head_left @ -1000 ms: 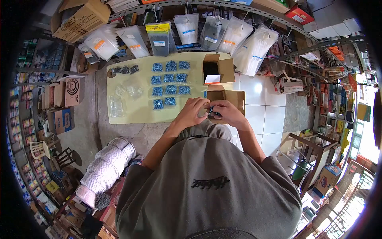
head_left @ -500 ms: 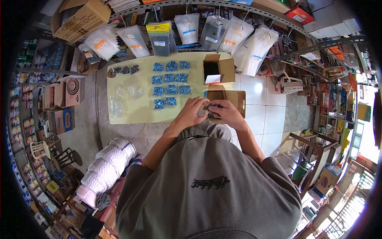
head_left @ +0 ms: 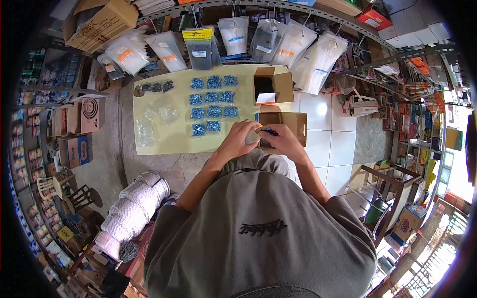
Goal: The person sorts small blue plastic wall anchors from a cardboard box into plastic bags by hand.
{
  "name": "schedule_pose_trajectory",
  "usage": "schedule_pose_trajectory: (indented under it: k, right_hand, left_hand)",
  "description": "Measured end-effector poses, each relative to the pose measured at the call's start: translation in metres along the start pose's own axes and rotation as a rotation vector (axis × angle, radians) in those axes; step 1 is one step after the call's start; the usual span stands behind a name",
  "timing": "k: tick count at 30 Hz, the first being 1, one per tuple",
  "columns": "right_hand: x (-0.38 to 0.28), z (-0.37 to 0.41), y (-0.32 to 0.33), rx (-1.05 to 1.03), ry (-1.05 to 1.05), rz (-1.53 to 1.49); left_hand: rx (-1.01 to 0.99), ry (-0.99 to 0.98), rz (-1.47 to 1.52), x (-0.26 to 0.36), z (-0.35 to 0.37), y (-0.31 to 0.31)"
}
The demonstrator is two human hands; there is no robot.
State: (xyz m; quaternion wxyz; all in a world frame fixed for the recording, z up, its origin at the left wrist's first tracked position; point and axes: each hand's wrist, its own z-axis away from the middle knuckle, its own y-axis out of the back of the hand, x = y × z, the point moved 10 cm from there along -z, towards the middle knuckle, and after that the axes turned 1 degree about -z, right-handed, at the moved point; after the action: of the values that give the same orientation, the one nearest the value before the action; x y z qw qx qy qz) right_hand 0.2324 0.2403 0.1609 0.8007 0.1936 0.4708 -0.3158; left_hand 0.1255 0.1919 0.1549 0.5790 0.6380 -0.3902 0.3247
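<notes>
In the head view, my left hand (head_left: pixel 238 141) is closed on a small see-through plastic bag (head_left: pixel 252 137) at the table's front edge. My right hand (head_left: pixel 282 139) is beside it, fingers pinched around small dark pieces (head_left: pixel 270 131) at the bag's mouth; their exact kind is too small to tell. Just beyond my right hand is an open cardboard box (head_left: pixel 297 126), partly hidden by it. Several bags of blue pieces (head_left: pixel 213 111) lie in rows on the pale yellow table (head_left: pixel 174 134), left of the box.
A second open box (head_left: pixel 284 88) holds black contents and a white card. Flat see-through bags (head_left: pixel 145 133) and small bags of dark pieces (head_left: pixel 155 87) lie at the table's left. Cable-tie packs (head_left: pixel 233 37) hang from the rack behind. A rope roll (head_left: pixel 134 211) stands lower left.
My right fingers have shifted slightly at the bag's mouth, and the dark pieces in them show more. My left hand keeps its hold on the bag.
</notes>
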Motion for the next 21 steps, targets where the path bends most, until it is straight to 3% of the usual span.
schedule_pose_trajectory:
  k: [5, 9, 12, 14, 17, 21]
  right_hand:
    - [0.006, -0.004, -0.006, -0.062, 0.007, 0.271]
    - [0.005, -0.002, -0.011, -0.065, 0.010, 0.263]
    - [0.019, -0.002, -0.006, -0.033, -0.118, 0.111]
    - [0.006, -0.003, -0.008, -0.071, 0.089, 0.353]
    - [0.012, -0.005, -0.005, -0.049, -0.007, 0.341]
    - [-0.006, 0.000, -0.008, -0.019, 0.071, 0.329]
  left_hand:
    - [-0.051, 0.019, -0.002, -0.004, 0.001, -0.005]
    - [-0.057, 0.019, 0.003, -0.007, 0.002, -0.006]
    - [-0.049, 0.016, -0.033, -0.005, 0.003, -0.005]
    - [-0.033, 0.009, -0.010, -0.006, 0.003, -0.004]
    - [-0.041, -0.001, -0.047, -0.005, 0.004, -0.005]
    - [-0.047, 0.008, 0.001, -0.007, 0.004, -0.005]
